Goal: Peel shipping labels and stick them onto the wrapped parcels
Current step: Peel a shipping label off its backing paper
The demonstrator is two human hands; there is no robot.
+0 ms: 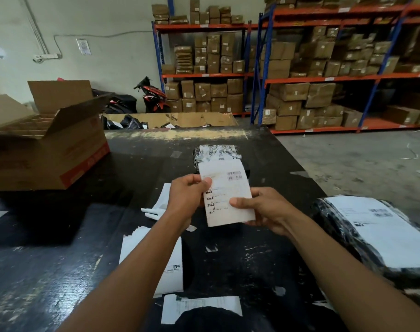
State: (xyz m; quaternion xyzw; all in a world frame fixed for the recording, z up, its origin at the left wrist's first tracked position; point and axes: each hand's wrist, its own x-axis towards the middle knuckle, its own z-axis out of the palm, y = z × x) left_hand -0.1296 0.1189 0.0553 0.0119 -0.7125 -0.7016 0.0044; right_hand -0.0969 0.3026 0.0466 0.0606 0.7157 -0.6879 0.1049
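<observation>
- Crowding the left of the dark surface (pixel 264 236) is an open cardboard box (pixel 48 144), its flaps up, well apart from the hands.
- Beyond the far edge sits a low cardboard bin (pixel 180 119) with black bundles in it. Behind it are a red motorbike (pixel 151 97) and blue-and-orange racks (pixel 264 75) stacked with brown cartons.
- Held up over the middle of the surface, the shipping label (pixel 225 192) covers the near part of a black wrapped parcel (pixel 217 153) lying just beyond it.
- A larger wrapped parcel (pixel 372 233), already labelled in white, lies at the right edge beside the right forearm.
- The left hand (pixel 187 195) pinches the label's left edge, thumb on the printed face and fingers behind.
- The right hand (pixel 264 209) pinches the right edge lower down, thumb on top and fingers curled beneath.
- The label's long axis runs away from the person, its far end leaning slightly left. The printed face is up, with the barcodes at the far right corner.
- Counted: one label in the hands, two wrapped parcels on the surface and one open box.
- At least three loose white sheets lie round the arms: curled paper (pixel 160 202) by the left wrist, a printed sheet (pixel 173 271) under the left forearm, and another (pixel 199 305) nearest the person.
</observation>
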